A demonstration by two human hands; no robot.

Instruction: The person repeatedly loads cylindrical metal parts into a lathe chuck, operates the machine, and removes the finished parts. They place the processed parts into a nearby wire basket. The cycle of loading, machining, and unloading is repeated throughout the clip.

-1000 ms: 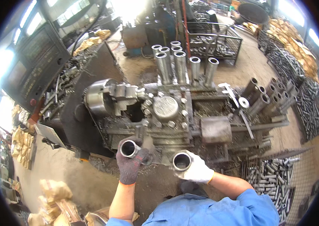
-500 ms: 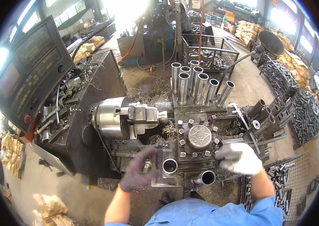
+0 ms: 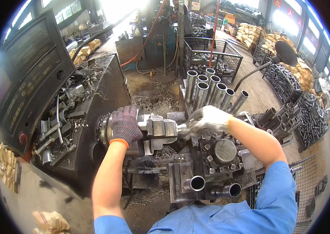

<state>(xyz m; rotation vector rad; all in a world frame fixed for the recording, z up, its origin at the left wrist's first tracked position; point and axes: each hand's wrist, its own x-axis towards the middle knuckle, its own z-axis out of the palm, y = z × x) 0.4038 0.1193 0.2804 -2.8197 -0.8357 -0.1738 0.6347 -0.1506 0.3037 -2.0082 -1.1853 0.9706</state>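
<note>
My left hand (image 3: 126, 125), in a dark knitted glove with an orange cuff, lies over the top of the lathe chuck (image 3: 135, 149), its fingers curved round the steel rim. At the chuck's jaws (image 3: 159, 131), my right hand (image 3: 208, 120), in a white glove, is closed round the end of a short metal tube (image 3: 181, 129). Motion smears its fingertips, and they hide part of the tube. Below the right forearm is the round-capped tool post (image 3: 225, 151), ringed with bolts. Two loose tubes, one upright (image 3: 194, 183) and one lying (image 3: 227, 190), rest near my body.
Several steel tubes (image 3: 201, 93) stand behind my right hand. More darker tubes (image 3: 281, 117) are grouped at the right. A control panel (image 3: 26, 78) rises at the left beside a chip-strewn cabinet top (image 3: 69, 113). Wire bins (image 3: 212, 56) of parts stand behind and at right.
Both hands have moved forward from the near side of the machine. The left has come onto the chuck, and the right has reached the tube at the jaws. The view has shifted slightly.
</note>
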